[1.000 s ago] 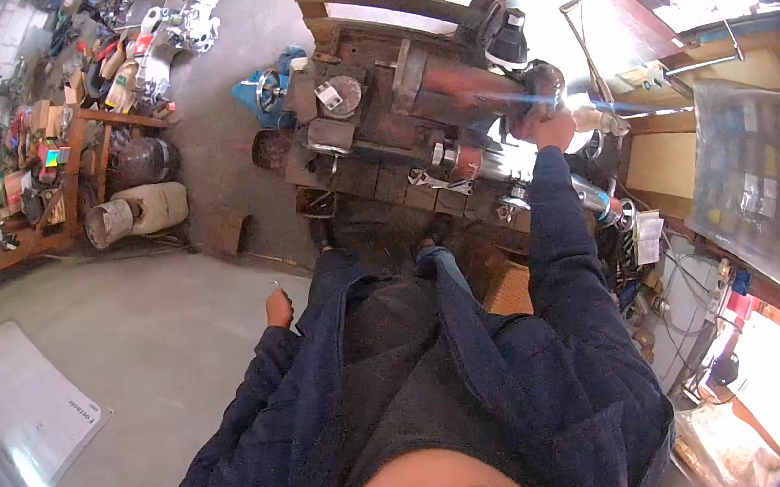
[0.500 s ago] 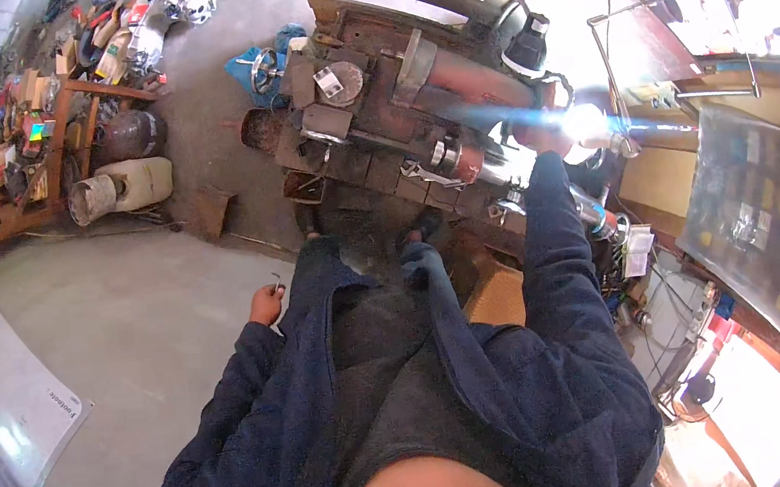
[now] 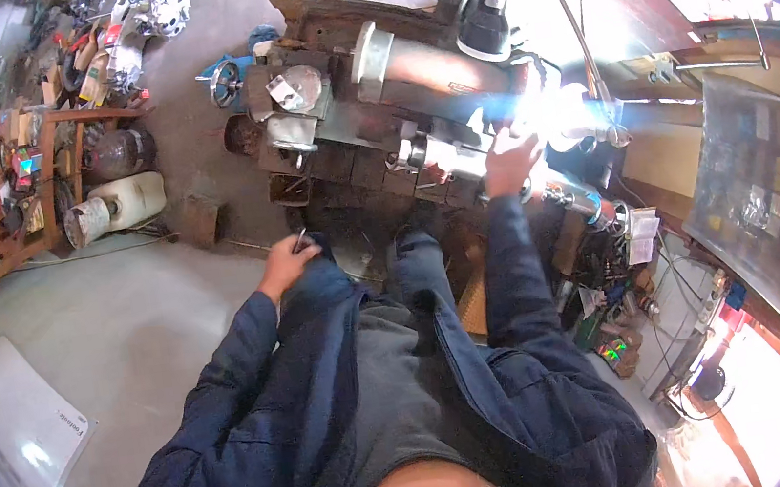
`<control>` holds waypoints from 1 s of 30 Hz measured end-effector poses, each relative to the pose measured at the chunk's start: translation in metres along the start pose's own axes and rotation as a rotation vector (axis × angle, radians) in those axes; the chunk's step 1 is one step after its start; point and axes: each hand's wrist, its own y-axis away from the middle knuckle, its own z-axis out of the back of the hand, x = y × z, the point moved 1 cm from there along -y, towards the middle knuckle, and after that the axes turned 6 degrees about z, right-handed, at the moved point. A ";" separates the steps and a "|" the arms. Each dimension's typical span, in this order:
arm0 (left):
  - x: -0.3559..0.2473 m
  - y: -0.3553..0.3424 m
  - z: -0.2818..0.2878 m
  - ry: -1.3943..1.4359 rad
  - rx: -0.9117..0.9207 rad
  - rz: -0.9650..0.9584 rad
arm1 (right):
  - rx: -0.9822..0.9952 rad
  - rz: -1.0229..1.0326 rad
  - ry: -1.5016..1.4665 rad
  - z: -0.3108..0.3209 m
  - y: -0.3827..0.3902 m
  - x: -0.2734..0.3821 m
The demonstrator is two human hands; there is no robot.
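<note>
My left hand [image 3: 289, 265] is in front of my left thigh, its fingers closed around a thin, short metal piece [image 3: 300, 240] that pokes out past them. What kind of piece it is cannot be made out. My right hand [image 3: 512, 164] reaches over a large workshop machine that looks like a lathe [image 3: 370, 162]. Its fingers are stretched out and look empty, though glare washes out their tips. Beyond that hand lies a wide reddish metal cylinder [image 3: 446, 73] with a pale flange [image 3: 373, 63] at its left end. Nearer me is a shiny narrower shaft [image 3: 458, 158].
A black lamp-like head [image 3: 484, 22] stands behind the cylinder. At the machine's left are a handwheel [image 3: 226, 83] and an open metal box [image 3: 289, 188]. A cluttered wooden rack [image 3: 52, 180] and a pale jerrycan [image 3: 136, 200] stand far left. A plastic sheet [image 3: 759, 205] hangs at right.
My right hand has drawn back toward me from the bright far end of the machine. My left hand has come up and rightward with the thin piece. The view has shifted slightly.
</note>
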 end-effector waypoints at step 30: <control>-0.364 -0.227 -0.197 0.070 -0.071 -0.741 | 0.730 0.205 0.197 -0.053 -0.039 -0.079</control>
